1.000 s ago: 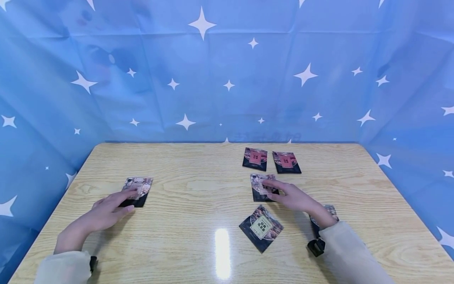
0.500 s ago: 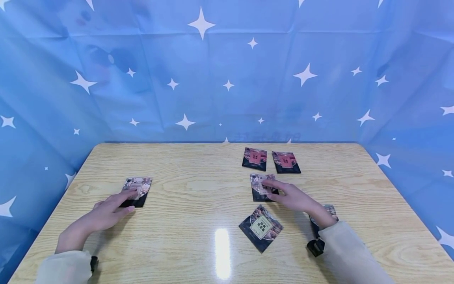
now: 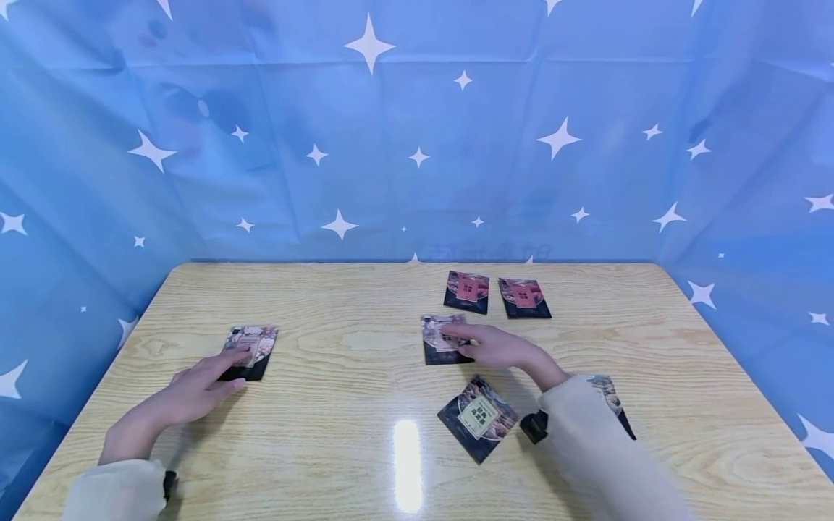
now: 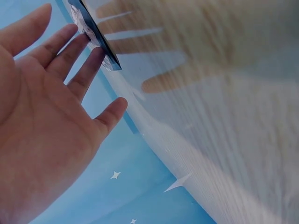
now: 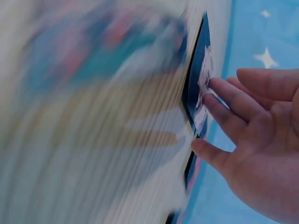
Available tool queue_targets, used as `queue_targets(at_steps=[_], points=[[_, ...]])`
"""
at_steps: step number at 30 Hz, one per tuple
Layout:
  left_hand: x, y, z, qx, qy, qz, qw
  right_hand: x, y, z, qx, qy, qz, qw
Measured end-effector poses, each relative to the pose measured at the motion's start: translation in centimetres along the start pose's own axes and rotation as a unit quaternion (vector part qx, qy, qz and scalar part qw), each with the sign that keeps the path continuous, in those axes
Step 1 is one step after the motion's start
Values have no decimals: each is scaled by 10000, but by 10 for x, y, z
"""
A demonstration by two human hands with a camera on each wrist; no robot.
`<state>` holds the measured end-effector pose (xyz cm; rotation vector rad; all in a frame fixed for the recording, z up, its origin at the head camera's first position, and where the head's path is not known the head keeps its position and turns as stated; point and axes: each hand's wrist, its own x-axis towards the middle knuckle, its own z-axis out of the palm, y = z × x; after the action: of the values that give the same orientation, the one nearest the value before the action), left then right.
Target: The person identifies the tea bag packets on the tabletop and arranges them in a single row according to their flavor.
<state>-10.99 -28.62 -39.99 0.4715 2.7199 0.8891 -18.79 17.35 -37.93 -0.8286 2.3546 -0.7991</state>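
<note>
At the left of the table, my left hand rests its fingertips on a flat dark sachet with a pink floral print. Its fingers are fairly straight in the left wrist view, touching the sachet from above. Right of centre, my right hand presses extended fingertips on a similar pink-floral sachet, covering its right part. In the right wrist view the fingers lie on the printed face of that sachet, with the thumb apart from it.
Two red-labelled sachets, one left and one right, lie at the back. A sachet with a pale green label lies askew in front of my right hand. Another sachet is partly hidden under the right sleeve. Blue star-printed cloth surrounds the table.
My right hand has slid its pink-floral sachet to the left, away from beneath the right-hand red-labelled one. More of the sachet near the right sleeve shows. The left hand has stayed put.
</note>
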Motion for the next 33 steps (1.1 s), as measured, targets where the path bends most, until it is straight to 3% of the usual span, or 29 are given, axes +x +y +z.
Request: queue_targets(at_steps=[6,17,33], points=[[1,0,0,87,-51,-39,9999,37,-31,15,-100,-329,-54,9994],[2,-2,0,82,-78,-11,9999,87,-88,53,30,-410,93,9991],[1,1,1,141,-32,-66,9999,122,-133,86,-421,-320,291,9982]])
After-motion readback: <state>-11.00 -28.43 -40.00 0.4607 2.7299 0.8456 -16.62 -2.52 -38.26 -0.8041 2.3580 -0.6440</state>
